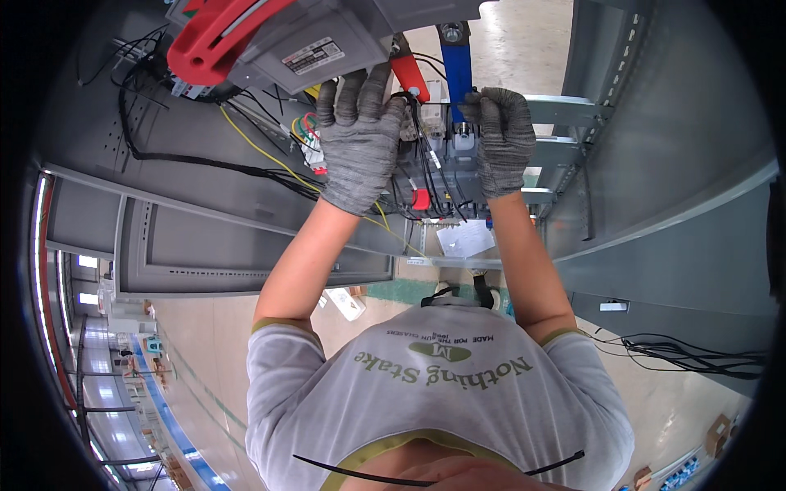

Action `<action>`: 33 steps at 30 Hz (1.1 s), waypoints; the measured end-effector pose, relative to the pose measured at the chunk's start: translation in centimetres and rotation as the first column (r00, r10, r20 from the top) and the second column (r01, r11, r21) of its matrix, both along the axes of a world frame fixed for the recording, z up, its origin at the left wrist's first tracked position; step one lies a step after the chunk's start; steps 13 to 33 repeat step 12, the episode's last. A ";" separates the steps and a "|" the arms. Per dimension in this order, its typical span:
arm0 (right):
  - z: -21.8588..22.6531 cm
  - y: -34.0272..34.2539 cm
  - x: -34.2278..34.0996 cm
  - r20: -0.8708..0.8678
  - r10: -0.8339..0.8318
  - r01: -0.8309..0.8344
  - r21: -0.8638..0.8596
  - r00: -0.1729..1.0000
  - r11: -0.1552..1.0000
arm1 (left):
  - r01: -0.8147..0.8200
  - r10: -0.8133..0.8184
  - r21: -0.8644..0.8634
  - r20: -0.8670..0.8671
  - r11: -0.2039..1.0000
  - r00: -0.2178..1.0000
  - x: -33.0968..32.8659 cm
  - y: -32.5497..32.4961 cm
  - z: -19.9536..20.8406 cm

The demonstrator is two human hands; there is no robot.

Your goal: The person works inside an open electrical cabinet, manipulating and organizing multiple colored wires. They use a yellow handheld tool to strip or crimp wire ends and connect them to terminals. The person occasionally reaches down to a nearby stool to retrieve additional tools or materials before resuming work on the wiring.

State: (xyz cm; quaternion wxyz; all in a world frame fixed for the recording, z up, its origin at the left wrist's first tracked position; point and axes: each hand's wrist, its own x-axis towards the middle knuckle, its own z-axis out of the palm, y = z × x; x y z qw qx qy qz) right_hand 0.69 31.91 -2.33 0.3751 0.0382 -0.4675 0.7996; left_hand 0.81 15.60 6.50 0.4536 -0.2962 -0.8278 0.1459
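Observation:
Grey knit gloves cover both hands, inside a grey metal cabinet. My left hand (360, 139) lies with its fingers stretched out by the lower edge of a grey switch box (323, 61) with a red handle (214, 41). Its thumb is beside black wires (422, 135) and the red busbar (409, 75). My right hand (505, 135) is closed, fingertips pinched against the lower part of the blue busbar (458, 69); whatever they grip is hidden. Just under that bar sits a bolted terminal (465, 137). A red part (421, 199) shows lower among the wires.
A yellow wire (262, 147) and a black cable bundle (221, 166) run along the left side. Metal cross rails (565, 109) extend at right. White paper (467, 239) lies below the wiring. Loose black cables (696, 353) hang at far right.

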 end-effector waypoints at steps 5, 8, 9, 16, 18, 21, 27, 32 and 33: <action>0.2 0.0 -0.2 0.079 0.154 -0.136 -0.198 0.985 0.971 | -0.089 0.097 -0.111 0.061 0.990 0.993 0.4 0.2 -0.1; 0.2 -0.3 -0.1 0.081 0.172 -0.152 -0.207 0.982 0.966 | -0.108 0.125 -0.167 0.090 0.980 0.988 0.5 0.3 0.0; 0.3 -0.5 -0.1 0.080 0.167 -0.149 -0.197 0.983 0.969 | -0.114 0.136 -0.185 0.111 0.976 0.984 0.5 0.4 0.1; 0.4 -1.1 0.0 0.049 0.153 -0.146 -0.129 0.987 0.981 | -0.163 0.207 -0.225 0.187 0.961 0.960 0.1 0.3 -0.3; 0.4 -1.1 0.0 0.049 0.153 -0.146 -0.129 0.987 0.981 | -0.163 0.207 -0.225 0.187 0.961 0.960 0.1 0.3 -0.3; 0.4 -1.1 0.0 0.049 0.153 -0.146 -0.129 0.987 0.981 | -0.163 0.207 -0.225 0.187 0.961 0.960 0.1 0.3 -0.3; 0.4 -1.1 0.0 0.049 0.153 -0.146 -0.129 0.987 0.981 | -0.163 0.207 -0.225 0.187 0.961 0.960 0.1 0.3 -0.3; 0.4 -1.1 0.0 0.049 0.153 -0.146 -0.129 0.987 0.981 | -0.163 0.207 -0.225 0.187 0.961 0.960 0.1 0.3 -0.3; 0.4 -1.1 0.0 0.049 0.153 -0.146 -0.129 0.987 0.981 | -0.163 0.207 -0.225 0.187 0.961 0.960 0.1 0.3 -0.3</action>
